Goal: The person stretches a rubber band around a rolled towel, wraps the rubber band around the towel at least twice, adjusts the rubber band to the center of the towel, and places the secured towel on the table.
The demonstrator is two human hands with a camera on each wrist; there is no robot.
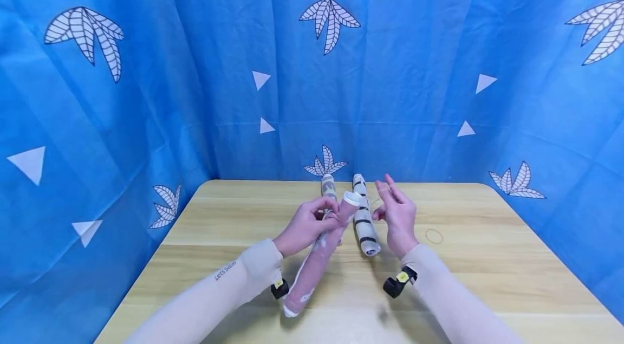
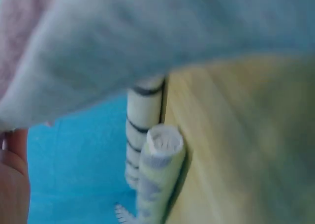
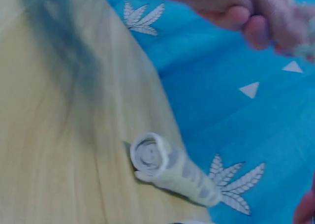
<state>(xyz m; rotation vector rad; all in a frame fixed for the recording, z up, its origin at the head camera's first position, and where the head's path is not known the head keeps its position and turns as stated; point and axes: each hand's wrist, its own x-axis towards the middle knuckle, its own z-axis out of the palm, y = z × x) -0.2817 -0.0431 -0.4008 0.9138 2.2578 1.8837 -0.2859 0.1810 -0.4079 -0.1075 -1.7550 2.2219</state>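
Note:
A pink rolled towel [image 1: 314,273] with white ends slants above the table, its lower end toward the person. My left hand [image 1: 304,225] pinches it near the upper end; in the left wrist view the cloth is a large blur. To its right my right hand [image 1: 402,222] is raised with fingers spread, holding nothing. Between the hands lies a white rolled towel with black stripes [image 1: 364,222]. Partly hidden behind the pink roll is a pale roll with grey patches [image 1: 329,187], whose coiled end shows in the right wrist view [image 3: 150,155].
The wooden table [image 1: 487,257] has rounded far corners. A blue curtain [image 1: 414,62] with white leaves and triangles hangs behind it and along both sides. Black wrist cameras sit at the left cuff [image 1: 279,289] and right cuff [image 1: 394,286].

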